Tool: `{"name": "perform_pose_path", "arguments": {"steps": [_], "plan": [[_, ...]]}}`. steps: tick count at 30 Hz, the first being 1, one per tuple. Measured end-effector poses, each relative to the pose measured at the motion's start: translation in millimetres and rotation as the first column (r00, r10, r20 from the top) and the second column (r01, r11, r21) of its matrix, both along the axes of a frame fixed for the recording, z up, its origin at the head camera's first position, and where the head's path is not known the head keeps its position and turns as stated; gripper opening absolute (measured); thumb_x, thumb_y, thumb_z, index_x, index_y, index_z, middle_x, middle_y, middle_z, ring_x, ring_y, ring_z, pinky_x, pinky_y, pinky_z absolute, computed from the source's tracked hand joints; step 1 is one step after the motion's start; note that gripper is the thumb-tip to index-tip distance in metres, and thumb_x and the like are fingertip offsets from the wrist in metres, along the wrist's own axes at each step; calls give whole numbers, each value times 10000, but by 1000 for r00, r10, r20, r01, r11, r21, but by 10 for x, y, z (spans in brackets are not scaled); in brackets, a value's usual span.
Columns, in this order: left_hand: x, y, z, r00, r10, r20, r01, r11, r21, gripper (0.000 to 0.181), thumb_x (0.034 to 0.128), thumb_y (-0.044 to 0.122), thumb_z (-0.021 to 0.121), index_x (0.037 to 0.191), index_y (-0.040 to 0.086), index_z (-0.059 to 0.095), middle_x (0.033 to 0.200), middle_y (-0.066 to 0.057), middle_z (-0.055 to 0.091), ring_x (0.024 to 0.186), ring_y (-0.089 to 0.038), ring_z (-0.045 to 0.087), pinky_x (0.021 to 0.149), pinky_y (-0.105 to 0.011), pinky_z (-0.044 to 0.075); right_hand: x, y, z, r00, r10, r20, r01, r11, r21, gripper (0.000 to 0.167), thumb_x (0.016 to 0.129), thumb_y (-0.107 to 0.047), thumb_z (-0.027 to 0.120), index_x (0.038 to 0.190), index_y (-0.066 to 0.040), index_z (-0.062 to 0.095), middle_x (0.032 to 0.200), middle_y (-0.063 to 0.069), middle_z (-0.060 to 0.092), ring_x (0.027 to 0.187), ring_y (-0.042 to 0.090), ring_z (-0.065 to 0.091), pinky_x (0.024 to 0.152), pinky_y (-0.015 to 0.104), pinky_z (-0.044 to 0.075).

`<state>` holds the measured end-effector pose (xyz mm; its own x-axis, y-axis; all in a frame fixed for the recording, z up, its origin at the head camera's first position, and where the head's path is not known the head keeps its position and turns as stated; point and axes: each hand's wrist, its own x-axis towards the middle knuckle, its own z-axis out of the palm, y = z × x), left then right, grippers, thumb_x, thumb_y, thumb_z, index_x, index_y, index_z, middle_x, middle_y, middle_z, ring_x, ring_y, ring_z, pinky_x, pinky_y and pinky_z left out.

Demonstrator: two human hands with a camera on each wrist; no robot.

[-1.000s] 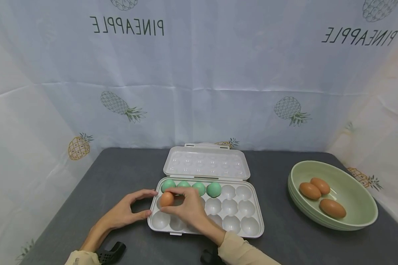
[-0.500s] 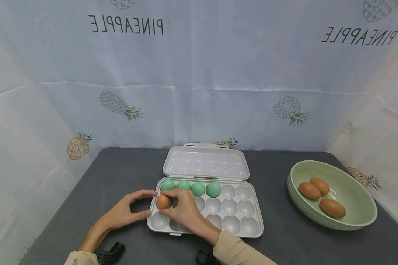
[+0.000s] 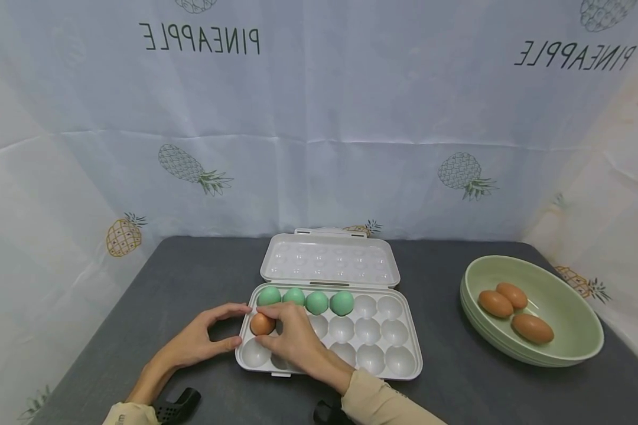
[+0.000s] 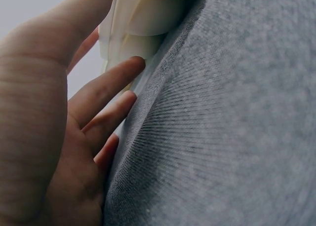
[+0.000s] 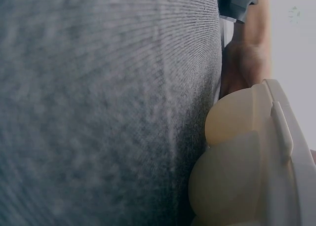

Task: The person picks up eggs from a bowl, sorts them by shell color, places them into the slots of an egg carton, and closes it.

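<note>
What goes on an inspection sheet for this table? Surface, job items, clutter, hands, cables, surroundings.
Surface: dark grey tabletop, woven texture.
Job items: white egg tray, lid open; four green eggs in its far row; single brown egg at the middle row's left end; three brown eggs in the green bowl to the right.
Clutter: nothing seen.
Left hand: fingers at the tray's left edge.
Right hand: fingers pinch the single brown egg; can't tell if it is fully seated.
Cables: nothing seen.
Surroundings: pale pineapple-print curtain behind and at both sides.
</note>
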<state>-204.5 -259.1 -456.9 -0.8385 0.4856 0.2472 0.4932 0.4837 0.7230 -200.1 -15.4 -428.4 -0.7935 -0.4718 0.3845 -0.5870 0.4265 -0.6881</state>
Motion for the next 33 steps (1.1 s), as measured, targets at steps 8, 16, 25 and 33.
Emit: {"name": "perform_pose_path", "arguments": {"steps": [8, 16, 25, 33], "plan": [[3, -12, 3, 1000, 4, -2, -4, 1000, 0, 498, 913, 179, 776, 1382, 223, 614, 1368, -57, 670, 1239, 68, 562, 1002, -274, 512, 0, -1, 7, 1000, 3, -10, -3, 1000, -7, 482, 774, -33, 853, 1240, -20, 732, 1216, 85, 757, 1150, 119, 697, 952, 170, 546], [-5, -2, 0, 1000, -1, -11, 1, 1000, -3, 498, 912, 179, 776, 1381, 215, 615, 1368, -65, 669, 1237, 63, 567, 1002, -286, 517, 11, 40, 27, 1000, 0, -19, -1, 998, -64, 455, 780, -70, 871, 1215, -21, 745, 1169, 92, 774, 1075, 119, 720, 908, 194, 571], [-10, 10, 8, 1000, 4, -6, -4, 1000, -18, 496, 913, 185, 773, 1382, 220, 618, 1367, -65, 668, 1229, 57, 572, 986, -304, 521, 39, 334, 215, 992, 14, 123, 14, 976, -220, 367, 845, -92, 829, 1176, 42, 744, 1152, 188, 762, 1080, 331, 734, 950, 305, 591], [4, 7, 0, 1000, 12, -27, -12, 1000, -3, 498, 891, 172, 794, 1361, 211, 635, 1345, -61, 678, 1221, 77, 569, 989, -254, 507, 1, 897, 409, 982, -83, 169, 128, 953, -276, 420, 823, -81, 845, 1207, 43, 728, 1204, 240, 732, 1133, 390, 710, 979, 316, 581]]}}
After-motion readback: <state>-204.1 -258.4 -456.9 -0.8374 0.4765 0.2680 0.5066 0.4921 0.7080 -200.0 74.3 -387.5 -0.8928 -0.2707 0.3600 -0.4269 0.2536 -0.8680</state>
